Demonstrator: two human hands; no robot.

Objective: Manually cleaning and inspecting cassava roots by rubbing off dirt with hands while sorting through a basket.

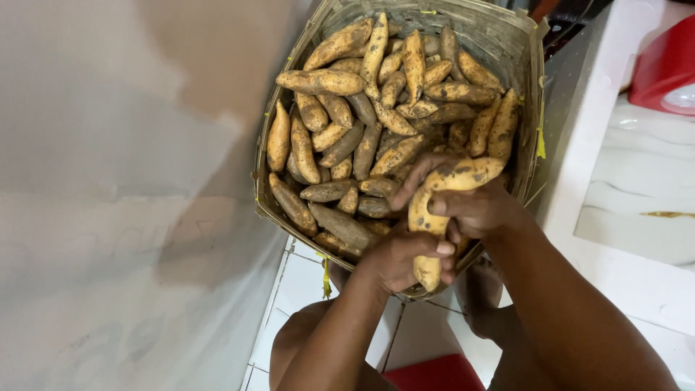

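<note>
A woven bamboo basket (507, 43) holds several dirt-smeared yellow-brown sweet potatoes (362, 108). Over its near edge I hold one long curved sweet potato (463, 176) with both hands. My left hand (394, 259) wraps its lower end, thumb across it. My right hand (474, 206) grips its upper half, fingers curled over the top. The tuber's lower tip pokes out below my left hand.
A pale wall (123, 195) stands close on the left. A white marbled counter (637, 181) lies on the right with a red object (666, 65) at its far corner. Below are white floor tiles (297, 289), my knees and a red stool (434, 375).
</note>
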